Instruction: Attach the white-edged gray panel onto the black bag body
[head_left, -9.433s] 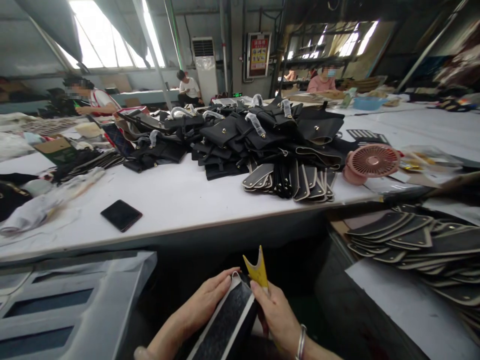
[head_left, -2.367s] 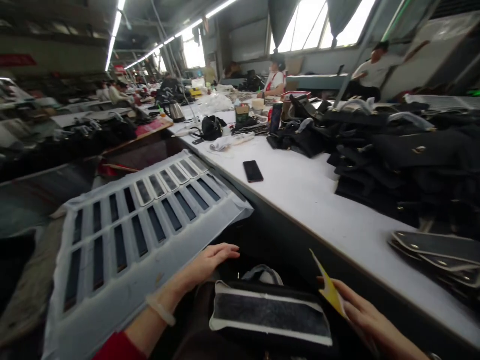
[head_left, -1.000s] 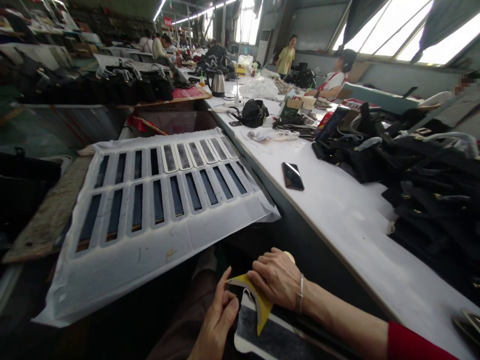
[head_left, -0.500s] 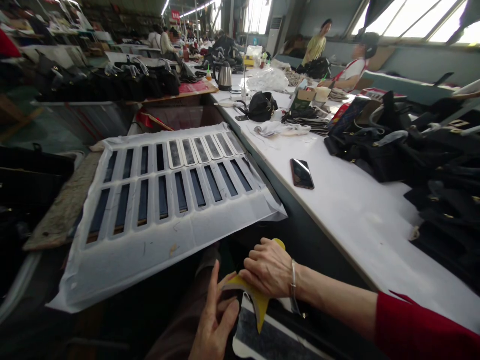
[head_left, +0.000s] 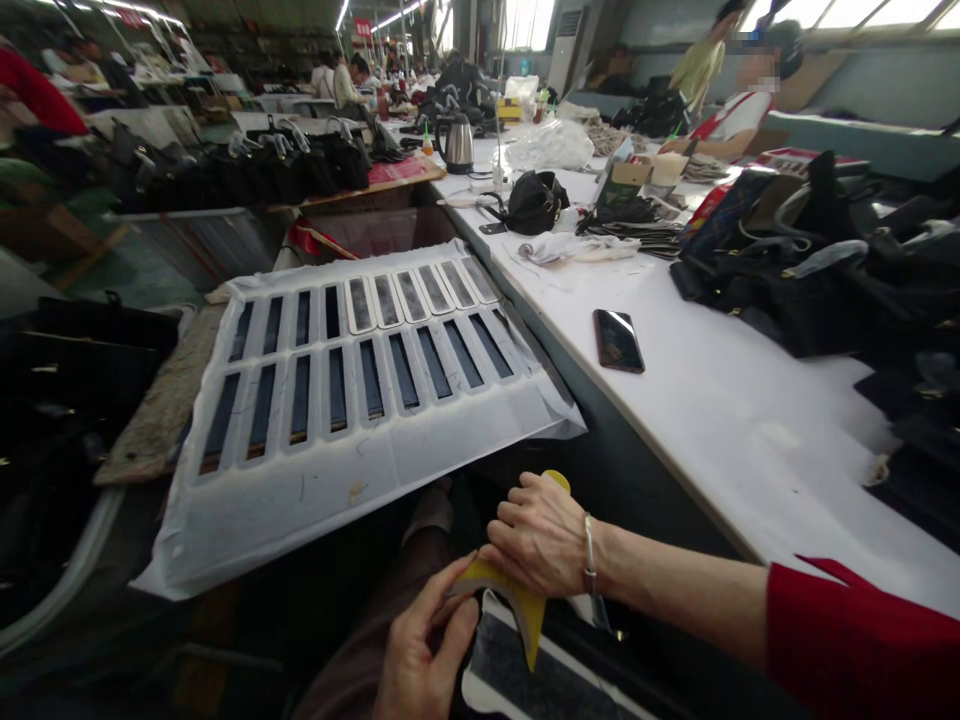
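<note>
My right hand (head_left: pixel 541 535) is closed round a yellow tool (head_left: pixel 529 615) with a curved, pointed lower edge. The tool rests over a dark piece with a white border (head_left: pixel 517 655) on my lap, at the bottom of the view. My left hand (head_left: pixel 427 645) is at the left edge of this piece, its fingers bent together near the tool's left tip. What the left fingers pinch is hidden. Left of and beyond my hands lies a white sheet (head_left: pixel 277 520) with rows of slots; several white-edged dark strips (head_left: pixel 386 300) lie in its back row.
A long white table (head_left: pixel 712 430) runs along the right, bearing a phone (head_left: pixel 619 340), a black bag (head_left: pixel 536 203), a kettle (head_left: pixel 456 145) and piled black bags (head_left: pixel 795 280). More bags fill a bin at the back left. People are farther back.
My left index finger, raised before, has come down beside the others. The right hand keeps its hold on the yellow tool. The whole view has shifted slightly.
</note>
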